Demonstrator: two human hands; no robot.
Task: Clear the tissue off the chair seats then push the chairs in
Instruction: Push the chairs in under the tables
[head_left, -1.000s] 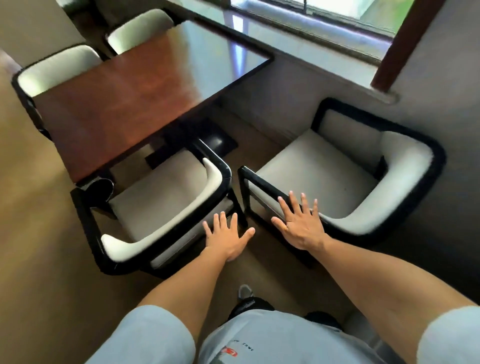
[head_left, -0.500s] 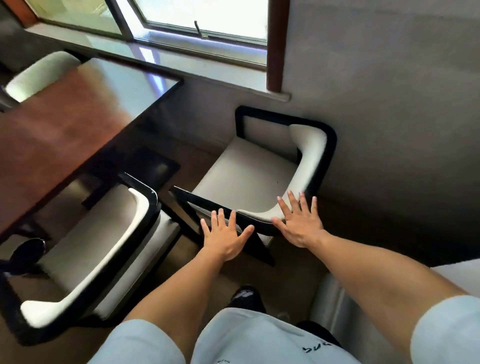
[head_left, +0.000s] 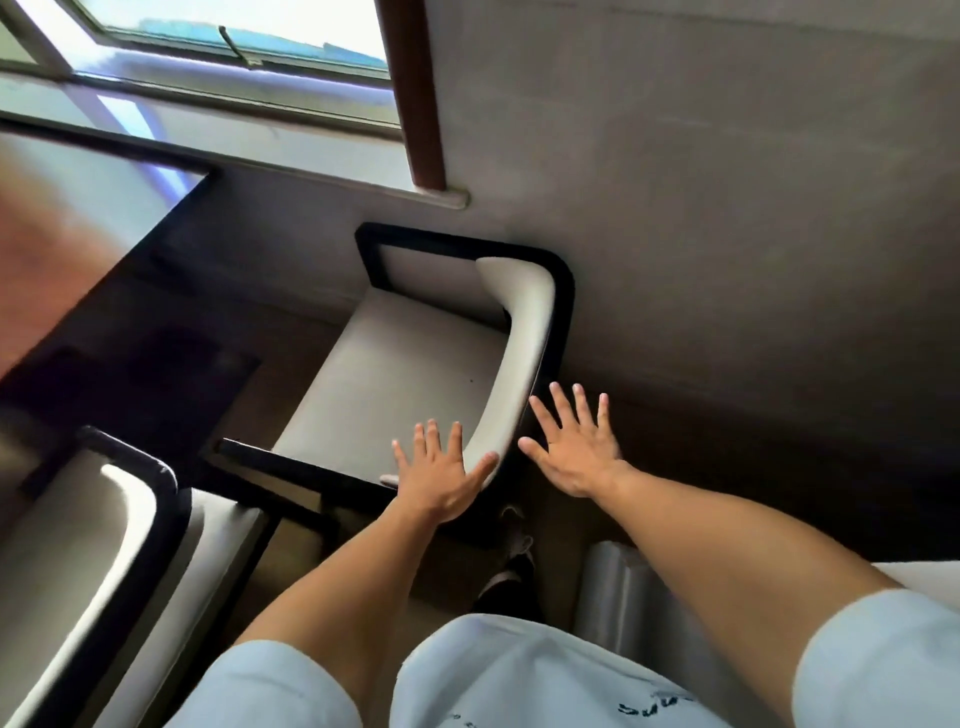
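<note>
As the view swung right over the last second, we found the far chair (head_left: 415, 358) filling the centre, its pale seat bare of tissue. Our left hand (head_left: 439, 475) hung spread flat at six o'clock of it, over the backrest's near end; our right hand (head_left: 576, 449) lay splayed at four o'clock, each grip wide, holding nothing. The tabletop (head_left: 78, 218) had slid to nine o'clock. We judged pushing in came next.
</note>
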